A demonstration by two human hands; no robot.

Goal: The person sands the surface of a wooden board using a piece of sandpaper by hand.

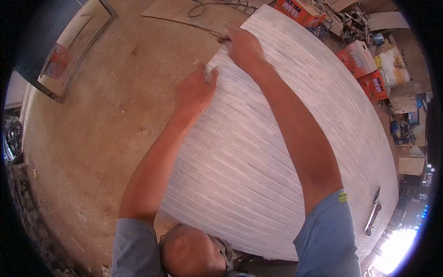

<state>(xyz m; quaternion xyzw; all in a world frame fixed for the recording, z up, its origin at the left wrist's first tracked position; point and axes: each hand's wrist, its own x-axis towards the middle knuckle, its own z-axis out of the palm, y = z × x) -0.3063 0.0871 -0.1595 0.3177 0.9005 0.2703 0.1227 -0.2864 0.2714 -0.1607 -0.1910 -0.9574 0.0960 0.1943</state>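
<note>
A large white sheet (230,152) with long raised stripes lies before me and covers much of the view. My left hand (196,90) is closed at its upper left edge, with the thumb over the top side and the other fingers beyond the edge. Farther up the same edge, my right hand (244,48) has its fingers curled over the rim, slightly blurred. The undersides of both grips are hidden.
A brown, dusty surface (106,134) spreads to the left, with a dark-framed panel (74,46) at its upper left. A thin board (184,11) and cord lie at the top. Red boxes (357,60) and clutter line the right. A slim tool-like object (373,219) rests on the sheet.
</note>
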